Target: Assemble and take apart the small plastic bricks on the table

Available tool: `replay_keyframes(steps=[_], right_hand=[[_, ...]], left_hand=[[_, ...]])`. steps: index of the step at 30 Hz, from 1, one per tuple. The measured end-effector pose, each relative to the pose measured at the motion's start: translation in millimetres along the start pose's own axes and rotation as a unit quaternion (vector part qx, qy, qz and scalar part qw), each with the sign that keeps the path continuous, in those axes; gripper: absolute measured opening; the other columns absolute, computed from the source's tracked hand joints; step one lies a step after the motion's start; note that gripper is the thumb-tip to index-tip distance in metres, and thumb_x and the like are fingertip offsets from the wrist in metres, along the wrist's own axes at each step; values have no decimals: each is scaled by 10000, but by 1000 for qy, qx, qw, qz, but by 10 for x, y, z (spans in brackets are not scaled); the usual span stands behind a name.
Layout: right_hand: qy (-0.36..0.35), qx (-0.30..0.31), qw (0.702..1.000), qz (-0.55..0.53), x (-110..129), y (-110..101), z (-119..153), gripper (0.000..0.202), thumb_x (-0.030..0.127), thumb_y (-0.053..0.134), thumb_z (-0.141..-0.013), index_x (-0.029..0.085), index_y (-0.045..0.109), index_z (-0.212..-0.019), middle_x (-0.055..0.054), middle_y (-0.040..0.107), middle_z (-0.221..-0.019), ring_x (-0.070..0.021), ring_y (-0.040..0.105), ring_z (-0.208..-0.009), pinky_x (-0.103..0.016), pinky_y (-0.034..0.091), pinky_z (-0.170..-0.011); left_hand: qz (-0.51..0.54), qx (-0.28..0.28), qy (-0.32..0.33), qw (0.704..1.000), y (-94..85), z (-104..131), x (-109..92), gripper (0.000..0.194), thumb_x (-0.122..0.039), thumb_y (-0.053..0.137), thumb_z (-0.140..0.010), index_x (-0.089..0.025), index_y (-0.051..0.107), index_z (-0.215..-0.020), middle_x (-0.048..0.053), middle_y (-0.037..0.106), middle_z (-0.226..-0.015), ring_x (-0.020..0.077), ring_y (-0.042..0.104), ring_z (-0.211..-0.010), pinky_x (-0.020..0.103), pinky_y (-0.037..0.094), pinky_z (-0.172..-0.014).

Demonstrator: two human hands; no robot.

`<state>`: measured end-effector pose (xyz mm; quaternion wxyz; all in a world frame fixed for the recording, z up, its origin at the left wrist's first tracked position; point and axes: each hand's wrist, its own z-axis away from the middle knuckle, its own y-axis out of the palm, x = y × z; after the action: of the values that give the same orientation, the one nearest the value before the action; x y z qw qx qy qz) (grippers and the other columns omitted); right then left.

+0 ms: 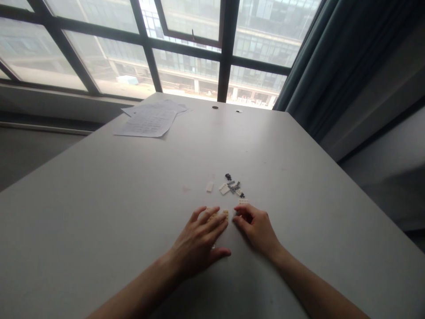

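My left hand (201, 239) lies with its fingers stretched out over some tan building bricks (226, 214), covering most of them. Just to its right, my right hand (257, 226) is closed in a pinch. A small pale piece shows between the thumb and forefinger, too small and hidden to name. A white studded plate (243, 201) lies just beyond the right fingertips. Farther off is a loose pile with a white plate (224, 188), grey pieces (234, 186) and black pieces (228, 177). A flat white tile (210, 186) sits left of the pile.
The white table (99, 208) reaches to the windows (189, 66). Printed paper sheets (148, 119) lie at its far left. Two round cable holes, one dark (215, 107), are near the far edge. A dark curtain (325, 75) hangs at the right.
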<state>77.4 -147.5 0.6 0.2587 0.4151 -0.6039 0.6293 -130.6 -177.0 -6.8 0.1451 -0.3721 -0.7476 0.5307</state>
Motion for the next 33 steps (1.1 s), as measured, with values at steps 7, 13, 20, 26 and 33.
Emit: replay_keyframes(steps=[7,13,20,26,33], right_hand=[[-67,-20,982,177,-14,11,30,57,219,666,-797,186,632,-766,-21,634,-760,-191,569,-766,-297,418,-717],[-103,19,974,199,-17,50,51,94,285,680,-798,204,655,-839,-20,607,-791,-193,553,-800,-294,411,-731],[-110,29,977,182,-35,57,62,65,237,659,-809,212,658,-869,-25,607,-840,-189,548,-839,-290,416,-759],[-116,29,975,185,-35,67,64,55,231,647,-817,203,652,-863,-27,600,-828,-186,545,-829,-289,413,-758],[-111,6,980,164,-64,66,53,69,259,660,-801,203,646,-837,-24,604,-801,-188,552,-800,-294,424,-731]], left_hand=[[9,11,-2,1000,21,9,8,563,-585,489,-858,-191,546,-1256,78,588,-1277,280,446,-1234,452,238,-1066],[11,-4,3,1000,-22,-19,-16,515,-552,495,-868,-193,570,-1230,102,619,-1216,282,476,-1204,455,284,-1046],[13,-10,2,1000,-6,-14,-19,519,-552,501,-865,-187,571,-1227,100,615,-1231,285,480,-1205,456,286,-1042],[11,-7,5,1000,-13,-13,-20,512,-540,514,-862,-189,569,-1230,102,624,-1212,278,495,-1188,448,299,-1042],[4,-45,17,999,-32,0,-1,475,-494,519,-877,-178,550,-1231,126,590,-1251,278,487,-1189,448,335,-1015]])
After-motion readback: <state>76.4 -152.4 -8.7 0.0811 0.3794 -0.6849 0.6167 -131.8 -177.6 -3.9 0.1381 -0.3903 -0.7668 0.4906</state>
